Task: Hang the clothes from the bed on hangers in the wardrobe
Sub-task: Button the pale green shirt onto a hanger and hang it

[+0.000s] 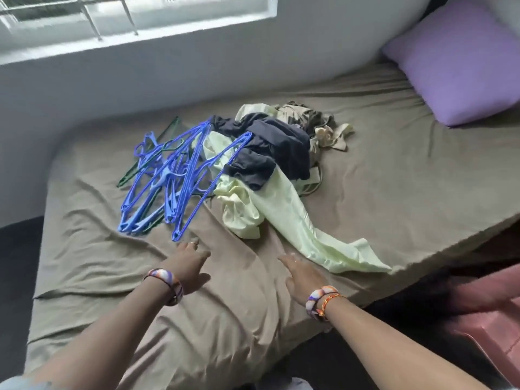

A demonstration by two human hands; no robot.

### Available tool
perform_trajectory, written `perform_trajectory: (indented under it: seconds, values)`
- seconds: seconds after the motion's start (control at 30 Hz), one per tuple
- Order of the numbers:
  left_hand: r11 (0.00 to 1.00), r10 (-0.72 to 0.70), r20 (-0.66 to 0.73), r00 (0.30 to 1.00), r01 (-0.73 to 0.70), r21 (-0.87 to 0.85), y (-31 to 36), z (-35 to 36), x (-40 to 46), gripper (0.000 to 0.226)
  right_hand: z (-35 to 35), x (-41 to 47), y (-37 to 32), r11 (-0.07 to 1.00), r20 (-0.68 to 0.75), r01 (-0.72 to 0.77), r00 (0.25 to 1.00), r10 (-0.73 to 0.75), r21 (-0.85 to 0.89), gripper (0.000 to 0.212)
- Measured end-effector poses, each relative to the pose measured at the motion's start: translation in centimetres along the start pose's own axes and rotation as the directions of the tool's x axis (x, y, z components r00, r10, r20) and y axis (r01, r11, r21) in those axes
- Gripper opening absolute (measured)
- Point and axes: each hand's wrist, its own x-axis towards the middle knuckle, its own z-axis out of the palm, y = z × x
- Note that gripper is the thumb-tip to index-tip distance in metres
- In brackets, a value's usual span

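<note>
Although both hands are extended over the bed (365, 170), neither holds anything: the left hand (189, 260) reaches forward with fingers loosely spread, and the right hand (299, 274) lies with fingers straight, low over the brown sheet and possibly touching it. The clothes (270, 153) lie in a heap near the middle of the mattress, ahead of both hands; a pale green garment (284, 218) trails out of the heap toward the near edge, its long axis running diagonally from the heap down to the right. Its nearest fold sits just beside the right fingertips, apart from them. The hangers (166, 178), mostly blue with some dark green beneath, lie tangled to the left of the heap, their long sides pointing roughly toward the person; the nearest blue corner is just ahead of the left fingertips, not touching. Judgement: the left hand is better placed for a hanger, the right for the green garment. The tangle may lift several hangers together. No wardrobe is in view. A purple pillow (461, 60) rests at the far right.
</note>
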Motion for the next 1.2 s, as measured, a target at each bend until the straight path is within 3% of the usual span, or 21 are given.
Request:
perform_trajectory:
  seconds: [0.1,0.23,0.37,0.43,0.5,0.77,0.9,0.93,1.0,1.13,1.2]
  values:
    - [0.997,-0.024,0.062,0.998,0.029,-0.077,0.9,-1.5,6.9,0.083,0.3,6.4,3.9,0.982,-0.021,-0.185,0.983,0.185,-0.026,0.060]
    - [0.939,-0.109,-0.024,0.994,0.095,-0.331,4.0,-3.7,14.6,0.095,0.4,12.0,9.0,0.919,-0.008,-0.381,0.924,0.382,-0.096,0.075]
    - [0.777,-0.210,0.022,0.977,0.181,-0.602,7.8,-4.1,20.6,0.066,1.5,14.7,13.0,0.915,0.206,-0.404,0.895,0.397,-0.007,0.070]
    - [0.696,-0.276,0.058,0.959,0.241,-0.676,9.6,-4.1,23.1,0.048,2.5,15.6,13.6,0.916,0.226,-0.400,0.892,0.390,-0.002,0.067]
    - [0.685,-0.309,0.082,0.948,0.282,-0.672,11.2,-4.0,25.5,0.032,3.6,16.1,13.9,0.925,0.199,-0.380,0.904,0.378,-0.028,0.066]
    - [0.823,-0.261,0.338,0.904,0.391,-0.412,13.5,-4.1,33.4,0.030,5.6,17.5,15.2,0.949,0.262,-0.306,0.924,0.278,0.073,0.068]
    - [0.762,-0.270,0.461,0.845,0.481,-0.434,14.4,-3.5,35.7,0.020,6.5,18.0,15.5,0.949,0.267,-0.306,0.923,0.275,0.081,0.066]
    - [0.727,-0.258,0.501,0.826,0.508,-0.462,14.3,-3.1,35.8,0.017,7.1,18.2,15.6,0.948,0.242,-0.308,0.929,0.280,0.085,0.064]
    - [0.687,-0.235,0.531,0.814,0.526,-0.502,13.7,-2.1,36.1,0.012,8.4,18.5,16.0,0.952,0.025,-0.299,0.954,0.298,0.070,0.068]
    - [0.722,-0.170,0.388,0.906,0.383,-0.576,12.4,-0.3,37.1,0.034,10.5,19.3,16.5,0.955,-0.173,-0.292,0.940,0.296,0.047,0.071]
    - [0.742,-0.121,0.344,0.931,0.315,-0.592,11.9,0.2,37.4,0.034,11.2,19.6,16.9,0.952,-0.286,-0.305,0.911,0.297,0.016,0.070]
